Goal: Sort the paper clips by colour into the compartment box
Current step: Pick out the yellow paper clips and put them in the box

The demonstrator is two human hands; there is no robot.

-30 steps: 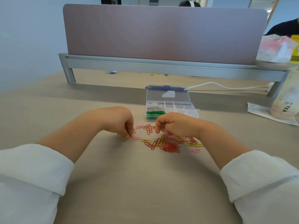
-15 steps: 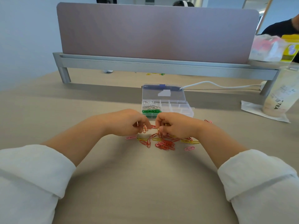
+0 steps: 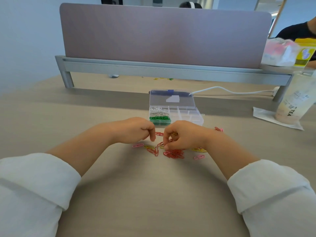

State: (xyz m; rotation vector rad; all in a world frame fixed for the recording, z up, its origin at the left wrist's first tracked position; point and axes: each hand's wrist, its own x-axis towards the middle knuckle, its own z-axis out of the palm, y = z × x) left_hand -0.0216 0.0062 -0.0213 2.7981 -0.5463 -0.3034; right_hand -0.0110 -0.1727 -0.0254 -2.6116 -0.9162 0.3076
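Left hand (image 3: 136, 130) curled, fingertips down, can't tell if holding a clip; right hand (image 3: 184, 135) curled, fingertips in the loose paper clips (image 3: 174, 153) beneath it, grip unclear. Mid-pick, I'd say: next, carry one colour to compartment box (image 3: 196, 117) just beyond the knuckles.

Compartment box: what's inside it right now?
White paper clips fill the far-left compartment of the compartment box, green paper clips the near-left one. The other compartments look bare through the clear plastic; the right hand hides part of the near wall.
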